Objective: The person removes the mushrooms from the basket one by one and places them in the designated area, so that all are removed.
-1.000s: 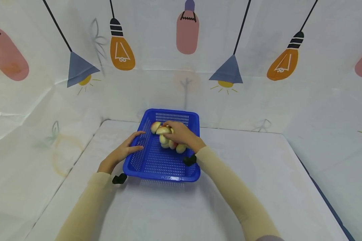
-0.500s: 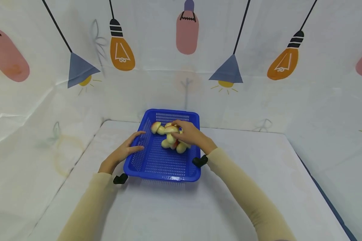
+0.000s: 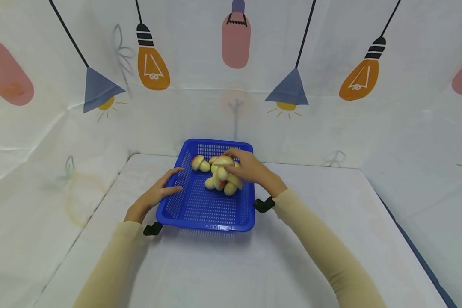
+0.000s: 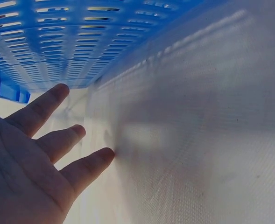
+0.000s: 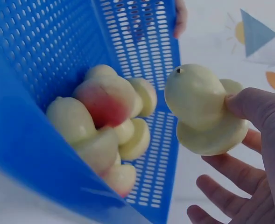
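My right hand [image 3: 251, 167] pinches a pale toy mushroom [image 5: 195, 100] between thumb and fingers, over the far right part of the blue basket [image 3: 205, 226]. The right wrist view shows its bulbous stem pointing at the camera, its cap beneath. Several more toy mushrooms [image 3: 230, 188], cream with red-tinged caps, lie heaped in the basket under that hand. Another mushroom [image 3: 200, 163] lies toward the far left corner. My left hand [image 3: 152, 197] rests at the basket's left rim, thumb and a finger reaching over it. In the left wrist view the other fingers [image 4: 60, 142] extend straight outside the basket.
The basket stands on a white-covered table [image 3: 312, 222], near its back edge. A white cloth wall [image 3: 200, 111] with printed lamps and bulbs rises behind it and at both sides. A dark device [image 3: 264, 205] sits at the right wrist, beside the basket's right rim.
My right hand has moved right and slightly back with the mushroom still in its grip, uncovering more of the mushrooms at left. My left hand and the basket have stayed put.
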Demonstrator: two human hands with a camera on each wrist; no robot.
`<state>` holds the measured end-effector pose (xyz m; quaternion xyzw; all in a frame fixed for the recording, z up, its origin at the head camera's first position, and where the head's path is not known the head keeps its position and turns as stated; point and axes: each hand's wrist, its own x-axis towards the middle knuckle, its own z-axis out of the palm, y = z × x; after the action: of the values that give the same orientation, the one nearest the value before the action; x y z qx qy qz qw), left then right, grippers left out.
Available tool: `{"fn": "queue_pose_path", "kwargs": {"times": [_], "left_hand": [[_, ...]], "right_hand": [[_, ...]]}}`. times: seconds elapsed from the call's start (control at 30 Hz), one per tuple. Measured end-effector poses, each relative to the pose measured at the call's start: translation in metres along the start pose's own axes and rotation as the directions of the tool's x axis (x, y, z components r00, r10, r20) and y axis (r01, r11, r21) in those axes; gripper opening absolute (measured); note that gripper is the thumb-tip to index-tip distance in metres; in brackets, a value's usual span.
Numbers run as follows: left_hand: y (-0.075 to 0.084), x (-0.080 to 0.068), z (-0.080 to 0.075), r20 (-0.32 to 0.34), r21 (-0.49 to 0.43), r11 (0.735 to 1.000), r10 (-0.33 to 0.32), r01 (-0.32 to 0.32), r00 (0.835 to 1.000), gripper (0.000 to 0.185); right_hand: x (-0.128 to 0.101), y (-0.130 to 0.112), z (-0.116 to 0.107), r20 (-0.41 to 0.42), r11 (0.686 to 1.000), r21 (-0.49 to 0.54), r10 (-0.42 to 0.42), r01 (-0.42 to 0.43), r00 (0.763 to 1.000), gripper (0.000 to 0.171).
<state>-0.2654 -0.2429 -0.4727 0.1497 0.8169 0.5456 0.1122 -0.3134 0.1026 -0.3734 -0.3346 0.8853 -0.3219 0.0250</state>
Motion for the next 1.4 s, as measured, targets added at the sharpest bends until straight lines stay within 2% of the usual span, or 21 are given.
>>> {"fn": "queue_pose_path", "kwargs": {"times": [0.23, 0.5, 0.73, 0.93, 1.23, 1.4], "left_hand": [[0.000, 0.000, 0.000, 0.011, -0.006, 1.000, 0.008, -0.008, 1.000, 0.072], [0.002, 0.001, 0.000, 0.015, -0.023, 1.000, 0.009, -0.009, 1.000, 0.072], [0.002, 0.000, 0.000, 0.010, -0.014, 1.000, 0.005, -0.004, 1.000, 0.073], [0.000, 0.000, 0.001, -0.002, -0.015, 1.000, 0.003, -0.003, 1.000, 0.073], [0.004, 0.000, 0.002, -0.001, -0.015, 1.000, 0.008, -0.008, 1.000, 0.073], [0.004, -0.002, 0.002, 0.000, -0.002, 1.000, 0.001, -0.001, 1.000, 0.075]], "right_hand": [[-0.011, 0.006, -0.013, -0.033, 0.999, -0.023, 0.041, -0.041, 0.999, 0.048], [-0.026, 0.016, -0.024, -0.085, 0.998, 0.004, 0.065, -0.065, 0.994, 0.048], [-0.043, 0.023, -0.027, -0.140, 0.992, 0.069, 0.117, -0.108, 0.983, 0.048], [-0.059, 0.036, -0.025, -0.185, 0.980, 0.141, 0.166, -0.141, 0.969, 0.050], [-0.086, 0.053, -0.011, -0.290, 0.952, 0.256, 0.242, -0.169, 0.926, 0.050], [-0.102, 0.059, 0.000, -0.319, 0.921, 0.354, 0.281, -0.161, 0.905, 0.048]]}}
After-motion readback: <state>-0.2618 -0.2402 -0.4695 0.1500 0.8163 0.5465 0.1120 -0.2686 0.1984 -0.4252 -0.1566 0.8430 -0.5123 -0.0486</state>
